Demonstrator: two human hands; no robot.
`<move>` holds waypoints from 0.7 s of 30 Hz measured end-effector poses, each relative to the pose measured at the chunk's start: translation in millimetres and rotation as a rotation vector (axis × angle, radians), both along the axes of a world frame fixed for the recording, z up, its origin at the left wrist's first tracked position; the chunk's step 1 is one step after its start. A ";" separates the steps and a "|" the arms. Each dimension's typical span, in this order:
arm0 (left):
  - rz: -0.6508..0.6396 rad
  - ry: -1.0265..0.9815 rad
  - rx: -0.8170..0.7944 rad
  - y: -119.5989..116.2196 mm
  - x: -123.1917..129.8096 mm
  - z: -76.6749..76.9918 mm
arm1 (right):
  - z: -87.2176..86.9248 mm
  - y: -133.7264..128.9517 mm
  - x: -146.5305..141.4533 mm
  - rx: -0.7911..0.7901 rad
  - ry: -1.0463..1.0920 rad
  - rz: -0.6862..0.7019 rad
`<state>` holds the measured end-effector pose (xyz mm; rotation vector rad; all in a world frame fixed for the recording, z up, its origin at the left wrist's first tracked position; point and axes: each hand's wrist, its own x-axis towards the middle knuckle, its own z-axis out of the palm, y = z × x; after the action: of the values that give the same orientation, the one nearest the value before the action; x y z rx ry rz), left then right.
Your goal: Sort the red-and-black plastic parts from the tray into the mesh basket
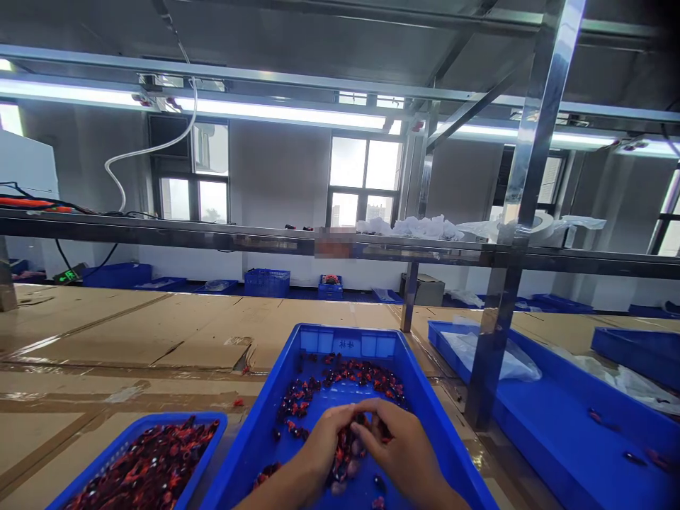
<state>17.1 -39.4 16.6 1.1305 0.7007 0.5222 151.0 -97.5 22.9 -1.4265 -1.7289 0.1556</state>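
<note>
A deep blue tray (348, 344) holds many small, glossy red-and-black pieces (361, 370), scattered mostly toward its far end and left side. My left hand (326, 435) and my right hand (401, 443) meet low over the middle of this tray, fingertips close together. Both have curled fingers, and the right thumb points in toward the left. Several of the same pieces show just beneath and between the hands. What the fingertips grip is partly hidden. To the left, a smaller blue basket (219, 432) is heaped with similar red-and-black pieces.
Taped cardboard (202, 340) covers the table. A metal post (491, 347) rises right of the tray. Beyond it lies a long blue tray (552, 418) with a plastic bag (502, 354) and a few pieces. A metal shelf rail (265, 243) crosses ahead, carrying white plastic (425, 228).
</note>
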 end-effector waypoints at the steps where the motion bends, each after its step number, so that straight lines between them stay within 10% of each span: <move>1: 0.003 0.026 -0.015 0.9 0.2 -1.5 | 0.4 -1.0 -1.4 0.007 0.010 0.011; 10: 0.058 0.021 -0.046 5.3 -0.6 -3.8 | -1.2 5.4 -5.1 -0.445 1.123 0.330; 21: 0.297 -0.130 -0.049 20.6 2.9 -19.8 | -9.9 -2.4 -26.5 -0.200 0.046 0.058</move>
<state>20.1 -18.8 -3.2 0.9418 0.7677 0.8189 124.5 -99.9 13.0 -1.5041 -1.7564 0.3989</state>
